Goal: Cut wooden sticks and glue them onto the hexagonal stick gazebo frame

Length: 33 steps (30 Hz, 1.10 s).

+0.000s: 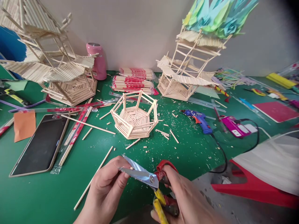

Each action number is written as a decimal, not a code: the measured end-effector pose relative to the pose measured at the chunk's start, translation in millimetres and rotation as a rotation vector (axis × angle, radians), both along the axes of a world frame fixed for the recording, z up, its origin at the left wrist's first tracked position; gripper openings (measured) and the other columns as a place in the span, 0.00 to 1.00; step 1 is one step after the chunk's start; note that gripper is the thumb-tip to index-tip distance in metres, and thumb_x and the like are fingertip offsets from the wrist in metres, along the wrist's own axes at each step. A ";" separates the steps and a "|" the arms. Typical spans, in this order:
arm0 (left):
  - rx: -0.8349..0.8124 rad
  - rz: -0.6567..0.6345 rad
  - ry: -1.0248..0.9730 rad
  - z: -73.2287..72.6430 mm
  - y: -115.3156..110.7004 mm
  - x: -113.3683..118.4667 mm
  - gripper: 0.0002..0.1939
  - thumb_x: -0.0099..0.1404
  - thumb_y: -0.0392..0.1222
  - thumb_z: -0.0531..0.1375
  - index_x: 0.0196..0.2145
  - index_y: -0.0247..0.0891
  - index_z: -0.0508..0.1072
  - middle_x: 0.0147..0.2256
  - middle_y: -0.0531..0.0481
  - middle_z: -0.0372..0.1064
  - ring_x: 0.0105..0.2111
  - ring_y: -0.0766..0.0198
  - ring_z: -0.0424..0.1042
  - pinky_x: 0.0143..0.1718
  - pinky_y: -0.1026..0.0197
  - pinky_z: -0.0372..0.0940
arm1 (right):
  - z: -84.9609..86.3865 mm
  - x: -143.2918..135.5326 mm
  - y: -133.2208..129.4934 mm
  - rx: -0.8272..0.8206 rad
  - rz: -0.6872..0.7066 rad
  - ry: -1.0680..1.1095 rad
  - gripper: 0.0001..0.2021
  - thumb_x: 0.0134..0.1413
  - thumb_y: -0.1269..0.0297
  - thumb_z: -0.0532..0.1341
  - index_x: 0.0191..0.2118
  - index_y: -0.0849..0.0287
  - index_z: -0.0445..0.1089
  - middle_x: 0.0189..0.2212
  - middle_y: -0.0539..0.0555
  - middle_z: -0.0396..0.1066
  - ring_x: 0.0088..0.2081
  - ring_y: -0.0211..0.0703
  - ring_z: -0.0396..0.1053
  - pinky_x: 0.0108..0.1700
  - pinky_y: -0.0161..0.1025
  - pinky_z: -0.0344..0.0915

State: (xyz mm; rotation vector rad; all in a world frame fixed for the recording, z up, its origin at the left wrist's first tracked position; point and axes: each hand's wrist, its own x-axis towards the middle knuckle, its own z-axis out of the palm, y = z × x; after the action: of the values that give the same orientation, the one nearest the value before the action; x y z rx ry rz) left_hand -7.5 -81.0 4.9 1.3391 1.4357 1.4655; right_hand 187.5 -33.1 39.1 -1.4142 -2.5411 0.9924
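two hands work with one pair of scissors (149, 178); the right hand (187, 197) is closed round its handles, the blades a little apart; the left hand (108, 183) has thumb and forefinger nearly together by the blade tips, and whether they grip anything i cannot tell; one open stick frame (134, 119) stands on the green table (187, 158), at twelve o'clock from the scissors; taking that frame as the clock's centre, one stick tower (63, 74) is at ten and one leaf-topped tower (184, 79) at two; one pink bottle (99, 63) at eleven; at least two wrapped bundles (133, 83) at twelve; one blue glue gun (202, 122) at three; one phone (40, 144) at nine; one long loose stick (93, 177) at seven
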 end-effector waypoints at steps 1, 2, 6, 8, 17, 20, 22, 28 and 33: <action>0.013 0.001 0.032 0.6 0.6 -0.7 0.07 0.60 0.32 0.57 0.29 0.41 0.72 0.24 0.54 0.68 0.24 0.68 0.64 0.26 0.69 0.59 | 0.0 0.2 0.0 0.000 0.001 -0.003 0.19 0.39 0.66 0.62 0.42 0.57 0.61 0.34 0.55 0.73 0.32 0.46 0.72 0.28 0.33 0.71; 0.025 0.000 0.060 1.3 1.4 -1.1 0.07 0.60 0.31 0.57 0.29 0.41 0.71 0.24 0.54 0.67 0.23 0.68 0.64 0.25 0.70 0.59 | -0.1 0.2 0.0 0.002 0.002 -0.004 0.19 0.39 0.66 0.62 0.42 0.57 0.61 0.35 0.55 0.73 0.32 0.46 0.72 0.28 0.33 0.71; 0.055 -0.013 0.122 2.4 3.5 -1.1 0.08 0.59 0.29 0.56 0.29 0.41 0.71 0.24 0.54 0.67 0.23 0.68 0.65 0.25 0.70 0.59 | -0.4 0.1 -0.1 0.023 0.003 -0.010 0.18 0.39 0.66 0.62 0.40 0.57 0.61 0.34 0.56 0.73 0.33 0.48 0.73 0.29 0.34 0.71; 0.056 -0.009 0.120 2.2 3.3 -1.0 0.08 0.59 0.29 0.56 0.29 0.41 0.71 0.24 0.53 0.68 0.24 0.67 0.66 0.26 0.69 0.60 | -1.1 0.4 -0.3 0.044 0.006 -0.012 0.17 0.39 0.66 0.61 0.39 0.57 0.61 0.32 0.55 0.73 0.32 0.48 0.73 0.29 0.35 0.71; -0.033 0.046 0.012 1.4 1.4 2.4 0.06 0.59 0.34 0.59 0.26 0.39 0.72 0.23 0.53 0.67 0.22 0.68 0.62 0.24 0.69 0.58 | -5.8 0.4 -1.1 0.051 0.000 -0.022 0.16 0.41 0.69 0.58 0.41 0.56 0.62 0.29 0.53 0.74 0.30 0.47 0.74 0.30 0.35 0.71; -0.103 0.090 -0.189 -1.7 1.0 6.1 0.06 0.60 0.39 0.59 0.26 0.38 0.73 0.23 0.52 0.66 0.23 0.68 0.62 0.23 0.69 0.58 | -4.3 -2.7 -1.2 0.039 -0.022 -0.025 0.17 0.41 0.67 0.60 0.42 0.55 0.62 0.30 0.53 0.74 0.31 0.47 0.74 0.29 0.34 0.71; -0.154 0.125 -0.349 -4.2 0.1 9.0 0.07 0.59 0.43 0.60 0.27 0.39 0.74 0.23 0.52 0.66 0.24 0.68 0.62 0.24 0.70 0.59 | -2.8 -3.9 -1.5 0.028 -0.031 -0.025 0.17 0.41 0.66 0.61 0.42 0.55 0.62 0.31 0.53 0.74 0.32 0.48 0.74 0.29 0.34 0.71; -0.227 0.190 -0.565 -7.3 -1.4 16.2 0.09 0.55 0.47 0.63 0.28 0.38 0.73 0.26 0.53 0.64 0.25 0.69 0.60 0.25 0.70 0.57 | -2.3 -3.8 0.3 0.021 -0.038 -0.030 0.16 0.39 0.67 0.62 0.38 0.55 0.60 0.31 0.54 0.72 0.33 0.48 0.72 0.29 0.35 0.70; -0.169 0.145 -0.472 -10.3 -1.4 14.4 0.07 0.57 0.45 0.62 0.29 0.39 0.74 0.26 0.52 0.66 0.26 0.68 0.62 0.25 0.69 0.59 | -2.5 -5.5 3.8 0.063 -0.034 -0.027 0.15 0.38 0.65 0.62 0.36 0.55 0.59 0.31 0.55 0.71 0.33 0.49 0.72 0.31 0.38 0.70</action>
State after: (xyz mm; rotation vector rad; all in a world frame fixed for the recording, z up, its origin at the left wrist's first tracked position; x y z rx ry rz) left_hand 6.9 -82.4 -5.5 0.7335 1.3239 1.5810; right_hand 182.0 -29.3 36.6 -1.4584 -2.5343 0.8855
